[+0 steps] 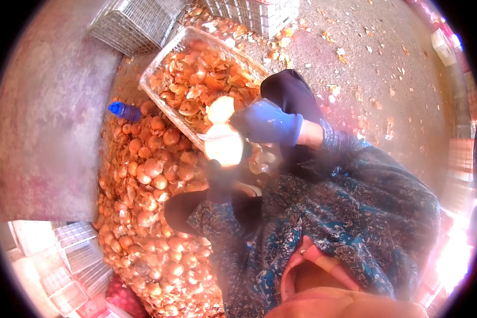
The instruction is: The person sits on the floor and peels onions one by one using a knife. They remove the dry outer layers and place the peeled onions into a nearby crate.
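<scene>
My right hand (268, 122), in a blue work glove, is closed at the rim of a crate, with a blade (214, 137) reaching left from it across a pale peeled onion (223, 150). From below, my left hand (218, 181), in a dark glove, grips that onion; its fingers are partly blurred. A pale piece of onion or its skin (221, 109) shows just above the blade. The plastic crate (169, 115) beyond my hands holds loose onion skins (198, 79). Unpeeled onions (153, 168) lie in a large heap to the left. The knife's handle is hidden in my right hand.
A blue bottle (125, 111) lies at the heap's upper edge. Slatted crates (135, 28) stand beyond the skin crate, and others (79, 248) are at lower left. Skin scraps litter the floor (365, 71). A grey wall or panel (55, 119) borders the left side.
</scene>
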A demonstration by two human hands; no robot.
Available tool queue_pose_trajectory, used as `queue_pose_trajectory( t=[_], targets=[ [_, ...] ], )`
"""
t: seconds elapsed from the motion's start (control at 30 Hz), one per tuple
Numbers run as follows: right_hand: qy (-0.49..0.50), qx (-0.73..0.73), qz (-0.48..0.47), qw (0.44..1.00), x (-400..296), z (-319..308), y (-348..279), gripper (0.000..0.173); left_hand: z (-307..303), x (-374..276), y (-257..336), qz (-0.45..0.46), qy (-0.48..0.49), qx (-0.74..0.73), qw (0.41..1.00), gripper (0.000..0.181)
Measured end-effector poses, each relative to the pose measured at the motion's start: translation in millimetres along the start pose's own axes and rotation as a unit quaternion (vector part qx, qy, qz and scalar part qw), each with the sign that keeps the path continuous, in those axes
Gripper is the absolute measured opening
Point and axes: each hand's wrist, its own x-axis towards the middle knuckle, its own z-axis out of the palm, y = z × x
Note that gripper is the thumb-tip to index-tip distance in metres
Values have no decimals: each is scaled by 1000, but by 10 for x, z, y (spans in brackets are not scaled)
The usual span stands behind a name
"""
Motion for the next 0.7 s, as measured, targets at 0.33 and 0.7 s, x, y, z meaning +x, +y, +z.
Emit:
queue_pose_trajectory(
  t=[0.33,0.7],
  targets=[
    [14,-62,-61,996,106,9,341,16,120,65,171,-125,-118,-252,952,93],
    [72,144,93,983,239,9,765,15,176,88,266,-13,-33,-28,999,100]
  ],
)
